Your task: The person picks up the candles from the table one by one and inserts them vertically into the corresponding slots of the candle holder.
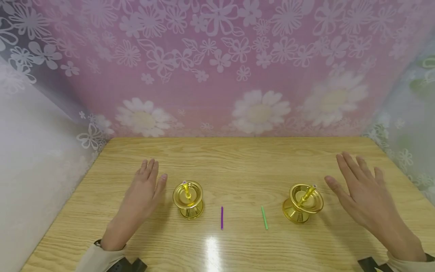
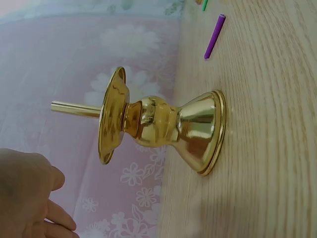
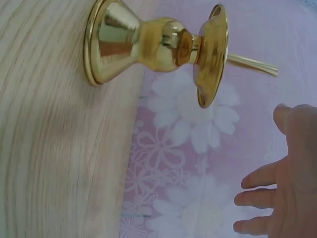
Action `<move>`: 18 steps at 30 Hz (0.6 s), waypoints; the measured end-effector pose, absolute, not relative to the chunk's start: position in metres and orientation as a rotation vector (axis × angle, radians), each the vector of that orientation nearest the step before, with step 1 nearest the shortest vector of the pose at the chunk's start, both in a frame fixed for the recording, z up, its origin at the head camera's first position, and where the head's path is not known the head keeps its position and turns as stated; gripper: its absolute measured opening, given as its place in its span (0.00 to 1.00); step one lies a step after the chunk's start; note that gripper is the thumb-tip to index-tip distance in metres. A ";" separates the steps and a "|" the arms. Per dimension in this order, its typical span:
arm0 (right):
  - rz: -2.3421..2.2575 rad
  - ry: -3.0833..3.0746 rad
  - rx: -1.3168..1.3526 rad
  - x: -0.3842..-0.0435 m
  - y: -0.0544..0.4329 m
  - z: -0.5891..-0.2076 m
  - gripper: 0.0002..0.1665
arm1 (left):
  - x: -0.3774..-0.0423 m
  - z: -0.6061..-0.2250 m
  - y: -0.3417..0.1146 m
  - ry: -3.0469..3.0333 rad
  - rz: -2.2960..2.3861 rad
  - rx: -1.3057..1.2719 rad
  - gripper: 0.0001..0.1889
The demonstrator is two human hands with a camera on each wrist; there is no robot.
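Two candlesticks [image 1: 189, 203] [image 1: 302, 206]: axes vertical | purple stick [image 1: 222, 218], green stick [image 1: 264, 218]: flat, wallward

The left hand [image 1: 144, 193] is bare, with slim fingers and round tips. Just behind it comes a cream left sleeve [image 1: 98, 260], soft and a little wrinkly at the end. A thin dark band [image 1: 97, 243] peeks out of that end, on the little-finger side. On the thumb side sits a black box [image 1: 121, 265], with a smaller black block [image 1: 138, 264] right beside it. The right hand [image 1: 368, 198] is bare too. Behind it is a cream right sleeve [image 1: 408, 265], and on its thumb side is a black gadget [image 1: 368, 263] with a tiny yellowish mark [image 1: 378, 269], too small to read.
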State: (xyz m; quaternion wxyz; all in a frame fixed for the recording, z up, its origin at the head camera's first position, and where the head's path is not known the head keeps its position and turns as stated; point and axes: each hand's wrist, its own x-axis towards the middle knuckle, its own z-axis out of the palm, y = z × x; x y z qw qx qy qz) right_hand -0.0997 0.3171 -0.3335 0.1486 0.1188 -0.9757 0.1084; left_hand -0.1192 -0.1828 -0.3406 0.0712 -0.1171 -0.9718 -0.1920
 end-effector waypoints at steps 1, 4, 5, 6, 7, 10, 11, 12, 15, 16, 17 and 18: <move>0.324 -2.791 0.361 -0.099 0.316 -0.333 0.41 | -0.120 -0.341 -0.182 -2.930 -0.571 -0.362 0.33; 0.358 -2.755 0.405 -0.099 0.312 -0.329 0.39 | -0.121 -0.345 -0.179 -2.947 -0.538 -0.394 0.33; 0.369 -2.747 0.415 -0.099 0.310 -0.328 0.39 | -0.122 -0.346 -0.178 -2.954 -0.532 -0.402 0.33; 0.373 -2.741 0.423 -0.098 0.308 -0.327 0.39 | -0.123 -0.347 -0.178 -2.960 -0.525 -0.410 0.33; 0.376 -2.739 0.428 -0.098 0.306 -0.326 0.39 | -0.123 -0.348 -0.177 -2.962 -0.520 -0.415 0.33; 0.387 -2.735 0.440 -0.098 0.299 -0.323 0.38 | -0.123 -0.349 -0.175 -2.974 -0.520 -0.416 0.34; 0.387 -2.732 0.445 -0.098 0.297 -0.323 0.38 | -0.123 -0.350 -0.174 -2.977 -0.515 -0.417 0.34; 0.387 -2.732 0.449 -0.098 0.295 -0.322 0.38 | -0.123 -0.350 -0.172 -2.980 -0.514 -0.418 0.34; 0.385 -2.726 0.458 -0.099 0.288 -0.320 0.38 | -0.122 -0.350 -0.170 -2.989 -0.504 -0.424 0.34; 0.384 -2.723 0.462 -0.100 0.287 -0.319 0.38 | -0.122 -0.350 -0.169 -2.991 -0.502 -0.425 0.34; 0.380 -2.721 0.465 -0.100 0.285 -0.319 0.38 | -0.121 -0.350 -0.168 -2.991 -0.495 -0.425 0.34; 0.376 -2.717 0.470 -0.100 0.284 -0.319 0.38 | -0.121 -0.350 -0.168 -2.993 -0.497 -0.423 0.34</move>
